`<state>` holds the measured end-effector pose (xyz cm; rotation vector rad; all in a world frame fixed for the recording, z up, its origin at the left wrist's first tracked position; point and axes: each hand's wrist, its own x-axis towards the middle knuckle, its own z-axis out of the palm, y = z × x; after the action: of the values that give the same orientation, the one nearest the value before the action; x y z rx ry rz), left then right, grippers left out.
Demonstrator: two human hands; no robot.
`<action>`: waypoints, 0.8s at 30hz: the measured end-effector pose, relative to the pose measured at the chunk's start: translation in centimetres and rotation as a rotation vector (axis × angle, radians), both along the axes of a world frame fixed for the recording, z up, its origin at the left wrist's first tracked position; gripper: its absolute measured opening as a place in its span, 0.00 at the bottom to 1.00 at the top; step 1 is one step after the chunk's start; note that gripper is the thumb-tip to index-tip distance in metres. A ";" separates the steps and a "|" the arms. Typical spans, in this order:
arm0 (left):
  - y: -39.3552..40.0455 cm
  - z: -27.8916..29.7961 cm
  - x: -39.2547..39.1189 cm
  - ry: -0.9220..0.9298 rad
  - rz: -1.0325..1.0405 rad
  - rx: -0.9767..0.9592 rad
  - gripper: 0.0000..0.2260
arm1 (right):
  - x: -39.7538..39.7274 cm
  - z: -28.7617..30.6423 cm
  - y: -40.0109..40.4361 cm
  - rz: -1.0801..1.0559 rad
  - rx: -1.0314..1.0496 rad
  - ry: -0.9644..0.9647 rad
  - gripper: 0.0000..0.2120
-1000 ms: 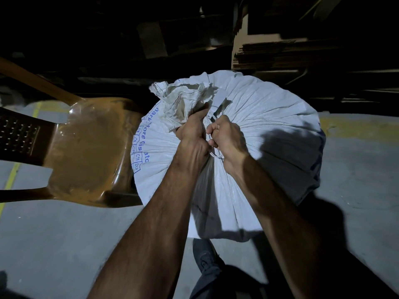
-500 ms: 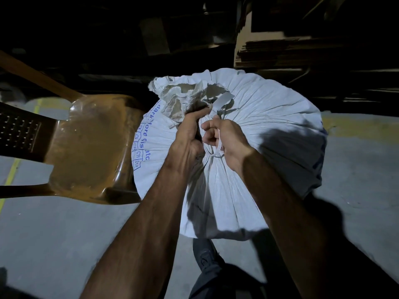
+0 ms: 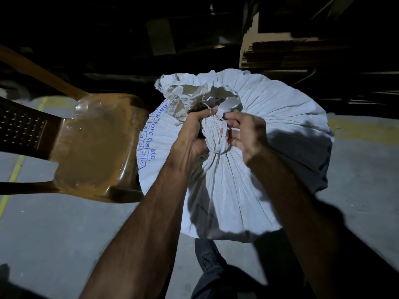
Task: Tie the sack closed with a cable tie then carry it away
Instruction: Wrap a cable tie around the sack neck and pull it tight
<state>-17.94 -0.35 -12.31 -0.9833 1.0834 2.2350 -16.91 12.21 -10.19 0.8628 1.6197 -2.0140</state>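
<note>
A full white woven sack with blue print stands on the floor in front of me. Its top is gathered into a twisted neck. My left hand is clenched around that neck just below the ruffled mouth. A white cable tie loops around the neck, its free end sticking up past my fingers. My right hand pinches the tie at the neck's right side with its fingertips.
A brown plastic chair stands touching the sack's left side. Stacked cardboard sheets lie behind the sack in the dark. My shoe is under the sack's near edge. Yellow lines mark the concrete floor.
My right hand has loosened from a fist to a fingertip pinch and shifted right, so the cable tie loop now shows around the neck. The left hand keeps its grip.
</note>
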 end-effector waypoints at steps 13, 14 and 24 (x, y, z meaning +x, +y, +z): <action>-0.1 -0.7 -0.3 0.058 -0.033 0.016 0.10 | -5.5 -1.9 3.4 0.421 -0.265 -0.179 0.15; -0.2 -0.8 -0.3 0.053 -0.029 0.003 0.10 | -5.7 -1.8 3.3 0.438 -0.233 -0.167 0.14; -0.3 -1.0 -0.9 0.023 -0.024 -0.050 0.08 | -7.0 -2.7 1.7 0.273 -0.042 -0.003 0.12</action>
<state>-18.79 -0.65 -13.33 -0.9620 1.1600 2.2154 -23.90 13.89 -12.87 0.5929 1.5914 -1.8483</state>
